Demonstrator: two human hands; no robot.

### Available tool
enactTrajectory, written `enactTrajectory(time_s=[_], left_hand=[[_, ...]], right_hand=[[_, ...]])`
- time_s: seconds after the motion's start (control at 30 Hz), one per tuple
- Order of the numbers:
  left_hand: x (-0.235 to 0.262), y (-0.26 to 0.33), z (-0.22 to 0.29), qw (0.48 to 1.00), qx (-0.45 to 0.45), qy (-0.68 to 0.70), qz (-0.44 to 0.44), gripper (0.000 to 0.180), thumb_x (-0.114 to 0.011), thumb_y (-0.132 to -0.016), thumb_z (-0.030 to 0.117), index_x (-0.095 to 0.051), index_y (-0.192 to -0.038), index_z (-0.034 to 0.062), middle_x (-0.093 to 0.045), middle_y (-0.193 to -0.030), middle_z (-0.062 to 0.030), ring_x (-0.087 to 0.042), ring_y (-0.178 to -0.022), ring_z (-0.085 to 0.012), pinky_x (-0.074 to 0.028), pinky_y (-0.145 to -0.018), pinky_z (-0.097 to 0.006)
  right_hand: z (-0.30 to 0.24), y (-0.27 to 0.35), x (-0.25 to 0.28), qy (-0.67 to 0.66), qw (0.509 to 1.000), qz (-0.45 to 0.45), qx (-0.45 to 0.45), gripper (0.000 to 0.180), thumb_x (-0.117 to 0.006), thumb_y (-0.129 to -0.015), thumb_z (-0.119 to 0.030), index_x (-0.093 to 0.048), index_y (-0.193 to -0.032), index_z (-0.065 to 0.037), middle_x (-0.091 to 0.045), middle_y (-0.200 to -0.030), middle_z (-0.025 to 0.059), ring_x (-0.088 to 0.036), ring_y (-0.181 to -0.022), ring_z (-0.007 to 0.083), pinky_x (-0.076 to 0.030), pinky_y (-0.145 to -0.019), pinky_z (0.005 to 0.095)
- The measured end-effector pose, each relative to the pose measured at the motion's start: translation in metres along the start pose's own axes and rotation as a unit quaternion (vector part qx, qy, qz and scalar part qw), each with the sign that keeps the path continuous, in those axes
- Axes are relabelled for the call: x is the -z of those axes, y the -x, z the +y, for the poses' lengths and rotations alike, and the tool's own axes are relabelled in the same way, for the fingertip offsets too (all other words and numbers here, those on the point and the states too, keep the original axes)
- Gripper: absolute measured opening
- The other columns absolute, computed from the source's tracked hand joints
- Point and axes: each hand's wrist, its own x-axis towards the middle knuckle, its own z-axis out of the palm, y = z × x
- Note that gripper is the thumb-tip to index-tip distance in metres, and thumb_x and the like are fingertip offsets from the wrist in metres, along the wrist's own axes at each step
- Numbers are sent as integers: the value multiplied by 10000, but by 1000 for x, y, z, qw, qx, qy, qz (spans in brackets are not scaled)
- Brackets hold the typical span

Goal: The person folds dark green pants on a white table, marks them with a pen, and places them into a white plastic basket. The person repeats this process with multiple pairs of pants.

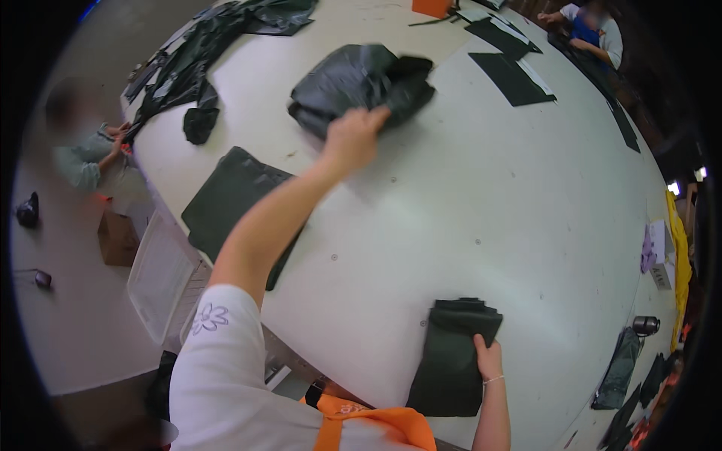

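With my left arm stretched far out over the table, my left hand (355, 139) is closed on the near edge of a bulky bundle of shiny dark green fabric (350, 83). The bundle is slightly blurred, and I cannot tell whether it touches the table. Close to my body, my right hand (489, 358) grips the right edge of a neatly folded dark green fabric piece (451, 361). Its thumb lies on top; the other fingers are hidden beneath. Partly under my left forearm lies another folded dark green fabric piece (233, 199).
The white table (421, 240) has a curved-looking edge. Crumpled dark fabric (199, 64) lies far left, flat dark pieces (511, 79) far right. One co-worker (86, 150) is at the left edge, another (594, 34) at the far right. A clear plastic bin (162, 274) stands beside the table.
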Motion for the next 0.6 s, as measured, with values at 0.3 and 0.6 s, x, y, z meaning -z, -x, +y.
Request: enactTrajectory(time_s=[0.3, 0.6], left_hand=[[112, 297, 253, 968, 0, 186, -167, 638, -602, -598, 45, -570, -1217, 193, -575, -1014, -87, -560, -850, -236, -477, -671, -348], [150, 332, 358, 958, 21, 178, -222, 841, -790, -590, 306, -410, -1308, 89, -364, -1301, -231, -414, -1131, -349, -338, -900, -440]], right_hand=[[75, 70, 115, 76, 993, 20, -91, 511, -605, -875, -328, -546, -1190, 70, -622, -1127, 160, -574, -1058, 242, -432, -910, 343], [123, 94, 124, 120, 988, 98, -10, 538, -650, -827, -413, -614, -1046, 77, -666, -977, 177, -633, -911, 246, -467, -805, 322]])
